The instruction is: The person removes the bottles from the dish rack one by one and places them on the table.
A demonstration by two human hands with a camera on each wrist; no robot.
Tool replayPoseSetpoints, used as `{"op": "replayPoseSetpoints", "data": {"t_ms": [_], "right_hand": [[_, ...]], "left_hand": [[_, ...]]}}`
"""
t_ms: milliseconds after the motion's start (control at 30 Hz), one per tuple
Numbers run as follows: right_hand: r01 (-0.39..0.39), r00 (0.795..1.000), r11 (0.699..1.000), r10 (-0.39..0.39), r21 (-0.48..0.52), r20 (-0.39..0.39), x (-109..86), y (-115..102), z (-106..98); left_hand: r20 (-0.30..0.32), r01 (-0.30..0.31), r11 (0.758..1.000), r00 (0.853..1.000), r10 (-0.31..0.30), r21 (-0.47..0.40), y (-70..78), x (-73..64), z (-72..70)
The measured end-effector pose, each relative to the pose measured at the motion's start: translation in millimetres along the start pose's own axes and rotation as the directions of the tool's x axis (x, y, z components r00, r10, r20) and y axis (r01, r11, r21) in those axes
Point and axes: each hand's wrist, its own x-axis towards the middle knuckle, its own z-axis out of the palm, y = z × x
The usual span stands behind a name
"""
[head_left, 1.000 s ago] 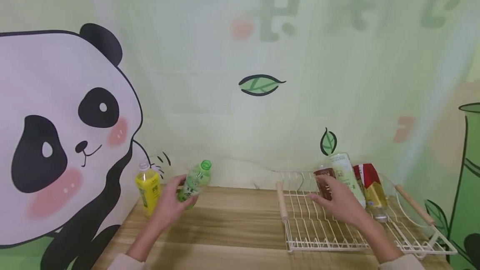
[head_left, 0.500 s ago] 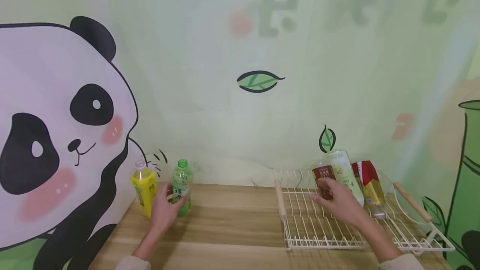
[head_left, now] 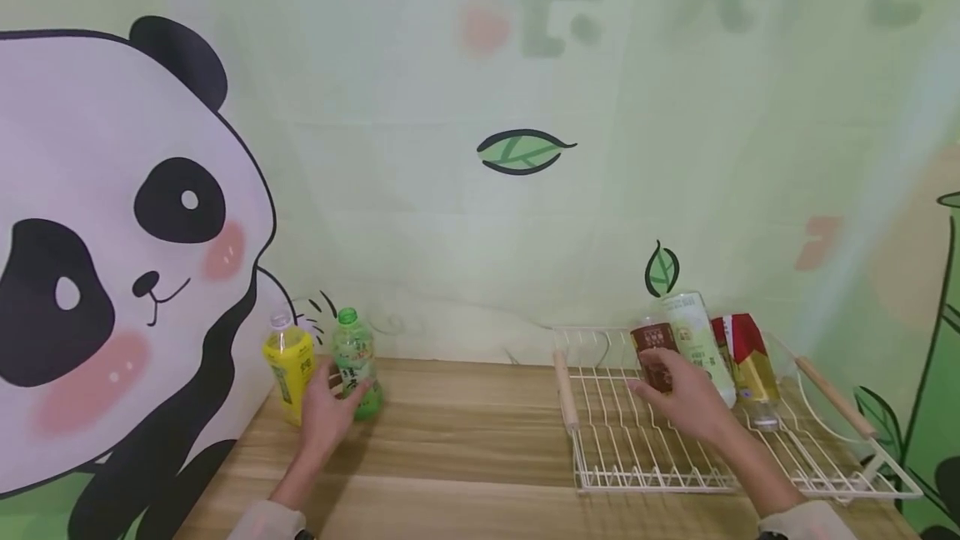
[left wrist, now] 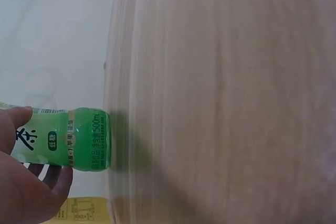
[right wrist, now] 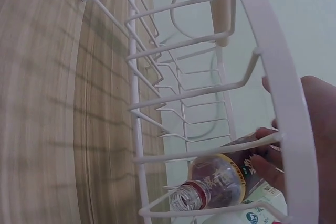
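Note:
A green drink bottle (head_left: 356, 357) without a cap stands upright at the left of the table. My left hand (head_left: 327, 417) grips its side, fingers round the green label (left wrist: 52, 140) in the left wrist view. Close beside it, to the left, stands a yellow-labelled bottle (head_left: 291, 369). At the right, my right hand (head_left: 692, 403) holds a bottle with a dark red-brown label (head_left: 654, 342) in the white wire rack (head_left: 652, 489). That bottle leans with its open neck (right wrist: 188, 198) down between the wires, as the right wrist view shows.
Also leaning in the rack are a white-and-green bottle (head_left: 697, 340) and a red-and-gold bottle (head_left: 753, 369). Wooden handles (head_left: 566, 391) rise at the rack's sides. The wooden table (head_left: 465, 440) meets a panda-printed wall cloth (head_left: 420, 190) at the back.
My left hand has brought the green bottle left from a tilt to upright beside the yellow-labelled one. The right hand has stayed at the red-brown-labelled bottle in the rack.

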Motion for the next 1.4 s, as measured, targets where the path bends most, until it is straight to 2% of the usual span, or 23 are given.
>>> {"op": "replayPoseSetpoints", "data": {"t_ms": [167, 333, 400, 533, 667, 867, 1067, 1200, 1400], "right_hand": [[-0.038, 0.995, 0.999, 0.036, -0.017, -0.090, 0.9, 3.8, 1.5], [-0.082, 0.974, 0.995, 0.067, -0.060, -0.218, 2.6, 9.3, 0.6], [-0.116, 0.967, 0.990, 0.093, -0.084, -0.236, 3.6, 12.2, -0.1], [-0.170, 0.976, 0.977, 0.148, -0.129, -0.160, 6.8, 18.4, -0.4], [-0.185, 0.981, 0.971, 0.173, -0.149, -0.089, 9.8, 24.2, 2.0], [-0.161, 0.987, 0.974, 0.157, -0.159, -0.037, 14.9, 27.7, 7.5], [-0.171, 0.985, 0.970, 0.173, -0.171, -0.002, 16.6, 26.0, 11.9], [-0.170, 0.984, 0.971, 0.176, -0.170, 0.022, 16.8, 25.0, 12.9], [-0.165, 0.984, 0.971, 0.173, -0.175, 0.033, 15.5, 24.8, 10.1]], "left_hand": [[0.023, 0.027, 0.999, 0.999, -0.027, 0.020, 2.7, -1.0, -0.9], [0.033, 0.026, 0.999, 0.999, -0.028, 0.035, 4.5, 1.0, 1.1], [0.040, 0.026, 0.999, 0.999, -0.028, 0.032, 5.3, 2.0, 1.7], [0.050, 0.047, 0.998, 0.998, -0.048, 0.029, 5.0, 2.5, 1.6], [0.049, 0.062, 0.997, 0.997, -0.065, 0.051, 2.4, 2.4, 0.9], [0.046, 0.054, 0.996, 0.997, -0.057, 0.066, -0.6, 3.4, 1.6], [0.059, 0.072, 0.993, 0.995, -0.078, 0.088, 1.2, 3.7, 2.3], [0.066, 0.074, 0.989, 0.994, -0.083, 0.128, 5.5, -1.6, -0.6], [0.125, 0.055, 0.976, 0.989, -0.082, 0.209, 15.7, -12.3, -4.6]]}}
